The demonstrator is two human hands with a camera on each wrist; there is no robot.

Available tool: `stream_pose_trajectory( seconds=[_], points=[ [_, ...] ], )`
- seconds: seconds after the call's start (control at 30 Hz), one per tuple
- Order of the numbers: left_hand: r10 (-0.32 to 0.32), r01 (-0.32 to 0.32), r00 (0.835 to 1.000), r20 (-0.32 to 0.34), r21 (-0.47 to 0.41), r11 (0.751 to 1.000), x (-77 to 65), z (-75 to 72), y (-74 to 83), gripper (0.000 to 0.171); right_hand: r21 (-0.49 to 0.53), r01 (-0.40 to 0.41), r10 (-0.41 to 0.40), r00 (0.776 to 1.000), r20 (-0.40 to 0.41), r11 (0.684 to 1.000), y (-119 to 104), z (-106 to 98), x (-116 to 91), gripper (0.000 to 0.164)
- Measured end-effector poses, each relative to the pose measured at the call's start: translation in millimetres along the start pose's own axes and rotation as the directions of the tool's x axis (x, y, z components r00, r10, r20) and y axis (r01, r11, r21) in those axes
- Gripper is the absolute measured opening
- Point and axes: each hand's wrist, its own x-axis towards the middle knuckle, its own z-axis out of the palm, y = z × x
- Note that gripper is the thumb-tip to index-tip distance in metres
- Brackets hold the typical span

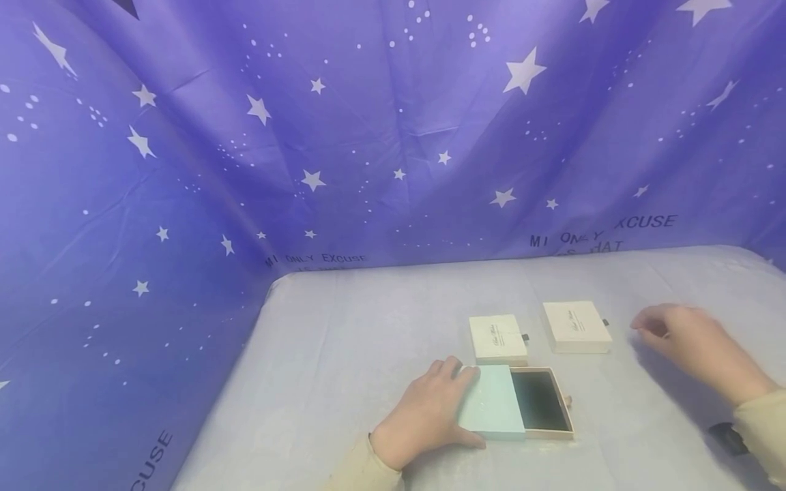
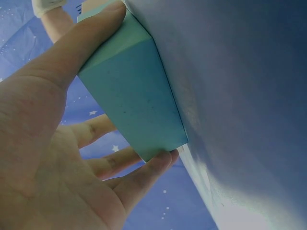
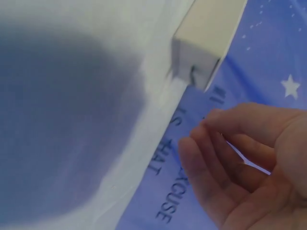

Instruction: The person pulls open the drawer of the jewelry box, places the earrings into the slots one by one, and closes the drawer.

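Note:
A mint-green drawer box (image 1: 491,406) lies on the table with its inner tray (image 1: 543,401) slid partway out to the right, showing a black lining. My left hand (image 1: 430,409) grips its sleeve, thumb on the near side and fingers on the far side; the left wrist view shows the plain end of the green sleeve (image 2: 132,96) between thumb and fingers. To the right of the boxes my right hand (image 1: 688,341) hovers over the table, fingers curled in toward the thumb (image 3: 254,120). Whether something tiny sits between those fingertips, I cannot tell.
Two small cream boxes with dark pull tabs stand behind the green one: the left box (image 1: 499,339) close to it, the right box (image 1: 577,327) nearer my right hand. A dark object (image 1: 729,438) shows beside the right sleeve. Purple star-printed cloth (image 1: 393,136) hangs behind the table.

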Motion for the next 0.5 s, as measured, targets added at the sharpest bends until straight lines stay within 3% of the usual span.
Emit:
stream_pose_trajectory(
  seconds=[0.4, 0.5],
  points=[
    [-0.003, 0.003, 1.000, 0.001, -0.002, 1.000, -0.1, 0.5, -0.3, 0.094, 0.024, 0.066, -0.067, 0.997, 0.033, 0.998, -45.4, 9.2, -4.6, 0.015],
    [-0.001, 0.001, 1.000, 0.000, -0.004, 1.000, -0.1, 0.5, -0.5, 0.094, 0.012, 0.105, -0.106, 0.994, 0.010, 0.994, -53.2, 13.0, -7.7, 0.010]
  ],
)
